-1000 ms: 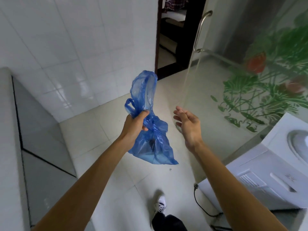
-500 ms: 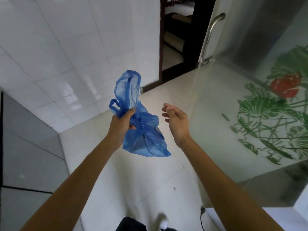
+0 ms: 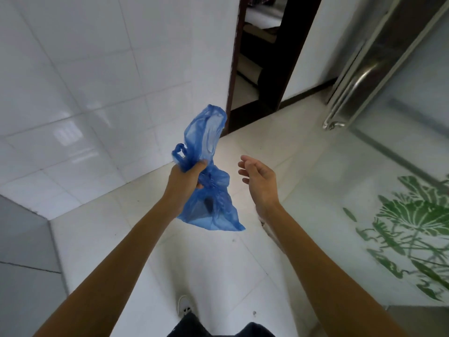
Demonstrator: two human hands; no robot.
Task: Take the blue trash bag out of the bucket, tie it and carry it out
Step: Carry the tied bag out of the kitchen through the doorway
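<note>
The blue trash bag (image 3: 211,210) hangs in the air at the centre of the head view, thin and crumpled, with a dark lump showing inside its lower part. My left hand (image 3: 185,180) is closed around its gathered neck; the bag's loose top and a handle loop stick up above the fist. My right hand (image 3: 259,178) hovers a short way to the right of the bag, fingers apart, holding nothing. No bucket is in view.
A white tiled wall (image 3: 97,93) runs along the left. Ahead is a dark-framed open doorway (image 3: 257,88). On the right stands a glass door (image 3: 401,166) with a metal handle (image 3: 352,93) and green plant print. Pale floor tiles lie underfoot; my shoe (image 3: 184,305) shows below.
The view has moved forward toward the doorway; the white appliance at lower right has dropped out of sight. The bag stays in my left hand and my right hand stays open beside it.
</note>
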